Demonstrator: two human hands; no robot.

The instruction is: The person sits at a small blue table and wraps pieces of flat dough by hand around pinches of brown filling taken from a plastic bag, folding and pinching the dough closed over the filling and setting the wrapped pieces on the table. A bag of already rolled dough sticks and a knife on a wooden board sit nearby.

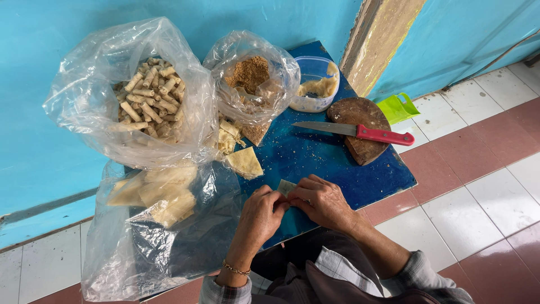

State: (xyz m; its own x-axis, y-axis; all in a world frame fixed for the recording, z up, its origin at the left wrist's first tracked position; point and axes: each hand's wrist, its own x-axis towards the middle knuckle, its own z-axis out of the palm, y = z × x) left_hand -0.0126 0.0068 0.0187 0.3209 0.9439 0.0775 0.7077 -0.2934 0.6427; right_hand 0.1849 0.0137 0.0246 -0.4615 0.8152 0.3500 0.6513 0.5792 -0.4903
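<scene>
My left hand point(260, 215) and my right hand point(325, 202) meet at the near edge of a blue table point(337, 169). Together they pinch a small pale wrapper point(286, 186), which pokes out between the fingertips. A triangular pale wrapper point(244, 162) lies just beyond my left hand. A clear plastic bag point(84, 107) at the far left holds several finished tan rolls point(151, 95). Flat pale wrapper sheets point(157, 194) lie on a spread plastic sheet at the left.
A second clear bag holds brown crumbly filling point(250, 73). A plastic tub point(315, 84) with pale paste stands behind. A red-handled knife point(360, 132) lies across a round wooden board point(363, 143). A green plastic piece point(396, 108) sits by the turquoise wall. The floor is tiled.
</scene>
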